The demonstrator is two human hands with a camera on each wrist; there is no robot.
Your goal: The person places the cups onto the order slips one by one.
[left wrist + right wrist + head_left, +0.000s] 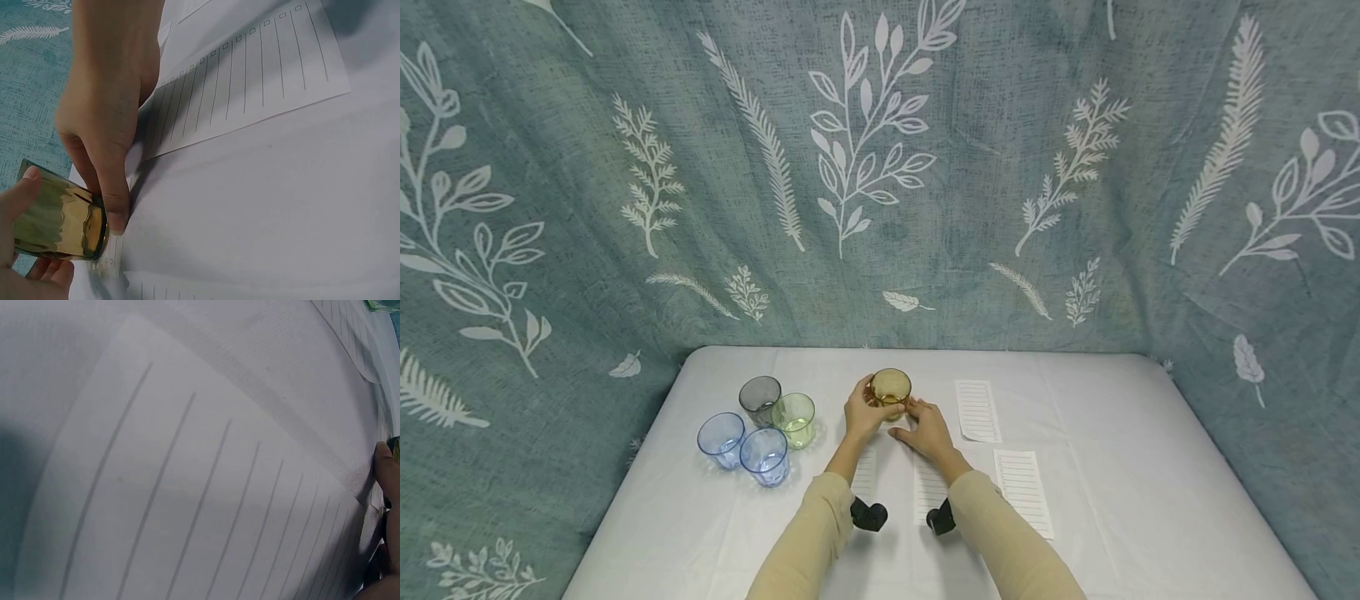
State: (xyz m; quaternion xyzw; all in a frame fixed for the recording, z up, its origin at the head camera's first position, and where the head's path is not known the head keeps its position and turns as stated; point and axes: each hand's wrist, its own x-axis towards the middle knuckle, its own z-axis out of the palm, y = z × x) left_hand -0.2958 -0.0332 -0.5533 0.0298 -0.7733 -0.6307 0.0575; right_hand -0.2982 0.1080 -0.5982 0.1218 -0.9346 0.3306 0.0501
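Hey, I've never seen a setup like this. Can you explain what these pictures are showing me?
There's no robot here, just a person's bare hands. The wide picture comes from a head camera looking forward and down; the two close ones come from cameras on the left and right wrists.

The left hand holds an amber glass. The right hand is right beside it; its exact grip isn't clear. On the white-covered table, to the left, are a grey glass, a green glass and two blue glasses. Lined paper sheets lie near the arms; one fills much of the right wrist picture.
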